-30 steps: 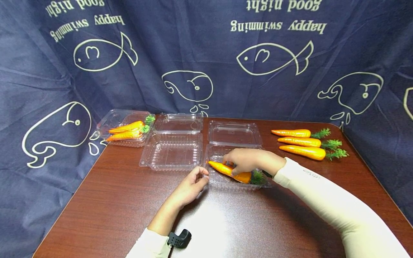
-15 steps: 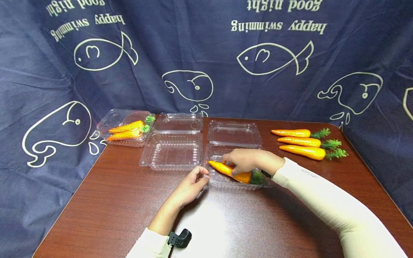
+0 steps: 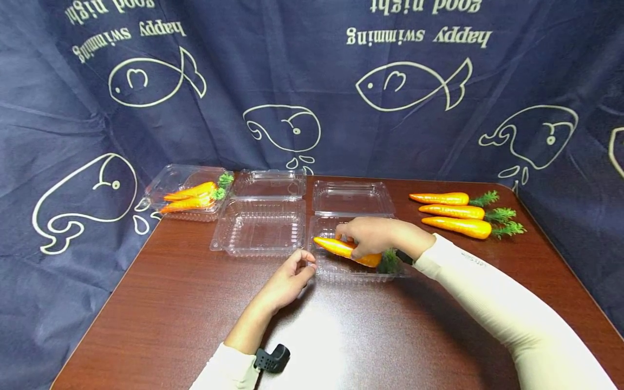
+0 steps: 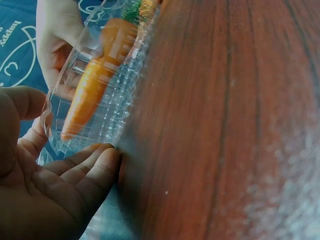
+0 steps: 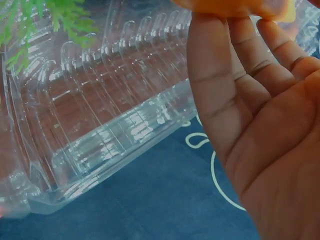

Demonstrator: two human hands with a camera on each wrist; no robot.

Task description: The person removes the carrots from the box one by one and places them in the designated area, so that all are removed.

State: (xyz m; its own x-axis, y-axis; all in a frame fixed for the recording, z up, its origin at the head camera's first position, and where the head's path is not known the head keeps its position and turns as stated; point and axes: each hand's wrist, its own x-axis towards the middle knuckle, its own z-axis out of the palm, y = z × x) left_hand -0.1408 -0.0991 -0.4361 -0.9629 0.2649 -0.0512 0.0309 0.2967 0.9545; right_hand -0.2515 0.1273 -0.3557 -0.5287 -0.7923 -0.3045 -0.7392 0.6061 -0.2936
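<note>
Nearest on the bench (image 3: 195, 303), the left hand (image 3: 287, 281) meets the left edge of the right-hand clear container (image 3: 341, 277), grip pinched at its corner. The held carrot (image 3: 333, 246) is at that container's base; contact with the floor cannot be confirmed. Its long axis runs obliquely: tip left and slightly farther, leafy end right and nearer. The right hand (image 3: 372, 236) spans the body from above, grip clamped; the left hand is nearer the tip. Three loose carrots (image 3: 453, 212) lie beyond, to the right.
</note>
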